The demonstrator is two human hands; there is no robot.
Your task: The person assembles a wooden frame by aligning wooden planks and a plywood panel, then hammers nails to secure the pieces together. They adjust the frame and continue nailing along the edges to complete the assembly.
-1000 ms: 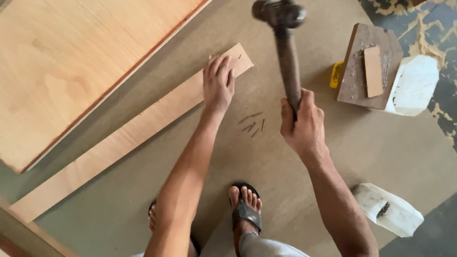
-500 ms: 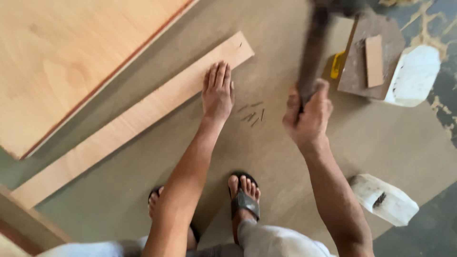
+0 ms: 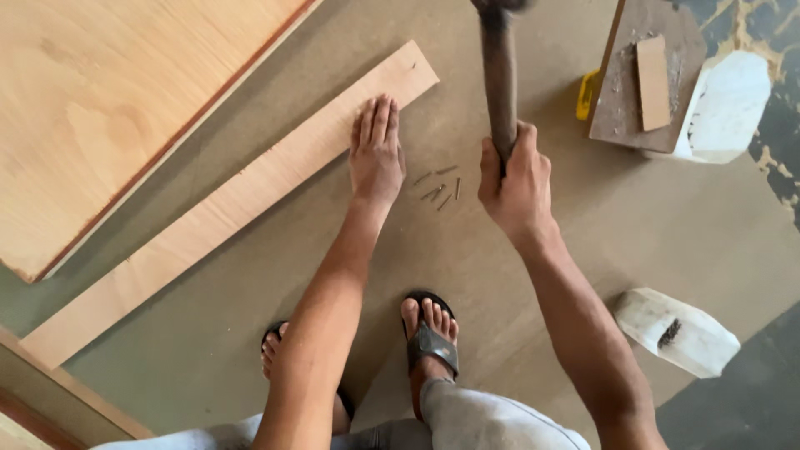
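So I'm crouched on a big brown board on the floor (image 3: 667,250), looking straight down at my own arms and feet. My left hand (image 3: 377,154) is pressed flat on the long plywood strip (image 3: 242,196), fingers straight and close together, palm down near the strip's far end, not wrapped around anything, just resting on the wood. The strip runs diagonally from the lower left up toward the middle of the view. My right hand (image 3: 517,179) is closed tight around the dark handle of a hammer (image 3: 500,79), which is raised up; the head is blurred and mostly cut off at the top edge so I can't make out much of it. Between my two hands, just beside my left thumb, there's a little loose bunch of nails (image 3: 440,185) lying on the board, touching neither hand. Off to the upper left sits a big plywood sheet (image 3: 125,92) with a reddish edge, lying near the strip with a gap of brown board between them. Upper right there's a dark wooden piece (image 3: 637,108) with a small lighter wood block (image 3: 652,71) on top, a bit of something yellow (image 3: 587,93) poking out from its left side, and a white chunk (image 3: 725,104) right against it. Another white block (image 3: 677,332) sits lower right, just beside my right forearm. My feet in black sandals (image 3: 432,343) are at the bottom, right one clearly showing, left one mostly hidden behind my left arm.
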